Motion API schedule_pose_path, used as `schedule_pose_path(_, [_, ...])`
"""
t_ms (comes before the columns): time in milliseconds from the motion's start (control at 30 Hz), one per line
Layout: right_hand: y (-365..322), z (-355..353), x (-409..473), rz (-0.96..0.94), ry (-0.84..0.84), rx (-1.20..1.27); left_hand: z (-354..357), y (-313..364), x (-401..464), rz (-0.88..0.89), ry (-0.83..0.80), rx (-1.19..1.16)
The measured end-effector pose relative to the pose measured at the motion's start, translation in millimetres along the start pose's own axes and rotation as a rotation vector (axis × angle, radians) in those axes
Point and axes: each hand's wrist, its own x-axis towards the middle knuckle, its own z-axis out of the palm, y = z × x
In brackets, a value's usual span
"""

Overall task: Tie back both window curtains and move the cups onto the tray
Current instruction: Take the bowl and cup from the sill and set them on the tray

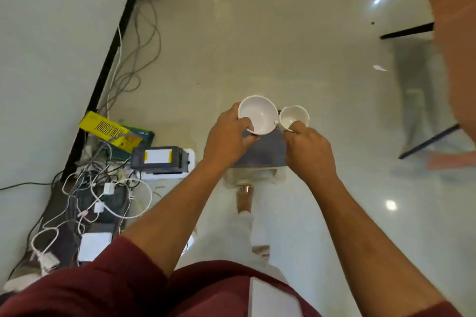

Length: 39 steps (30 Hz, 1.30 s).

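Fingers of the left hand clamp the rim of the larger white cup; the right hand pinches the smaller white cup just beside it. Both cups hang above a grey tray over the glossy floor.

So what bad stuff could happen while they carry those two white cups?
1. The bigger cup and smaller cup are touching or nearly so, so they might clink and chip.
2. The right hand seems to pinch the smaller cup only at its edge; it could slip onto the hard shiny floor.
3. The tangled cables lie on the floor by the person's left side; a sideways step could trip them.
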Motion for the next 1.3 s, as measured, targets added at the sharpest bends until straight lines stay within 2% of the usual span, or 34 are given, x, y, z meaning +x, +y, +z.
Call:
schedule_pose_path(133, [-0.5,50.6,58.2,-0.095,-0.154,-0.003,39.2,-42.8,18.4,-0.093,0.018,0.056])
schedule_pose_path(300, [29.0,142.1,104.3,-0.17,-0.321,-0.049,123.2,-78.8,42.6,-0.232,-0.112,0.144])
schedule_pose_path(467, [58.9,224.9,137.7,-0.169,-0.459,-0.068,208.0,-111.3,76.4,-0.3,-0.177,0.085])
schedule_pose_path(567, [72.6,262.2,150.7,-0.181,-0.455,-0.062,238.0,-132.4,98.6,-0.3,-0.148,-0.02])
schedule_pose_path(633, [82.5,276.3,153.5,-0.15,-0.504,-0.058,253.0,-140.0,108.6,-0.288,-0.145,-0.053])
schedule_pose_path(800, [91.6,301.3,165.0,-0.15,-0.472,-0.004,284.3,-154.1,104.0,-0.312,-0.189,-0.079])
schedule_pose_path(933, [97.1,321.1,169.3,-0.186,-0.577,-0.016,292.9,-158.6,89.4,-0.396,-0.189,-0.092])
schedule_pose_path(1067, [100.0,330.0,161.3,-0.149,-0.512,-0.02,295.3,-160.9,85.9,-0.436,-0.212,-0.076])
schedule_pose_path(1300, [98.7,336.6,169.1,-0.214,-0.531,-0.054,297.7,-163.6,91.0,-0.424,-0.202,-0.07])
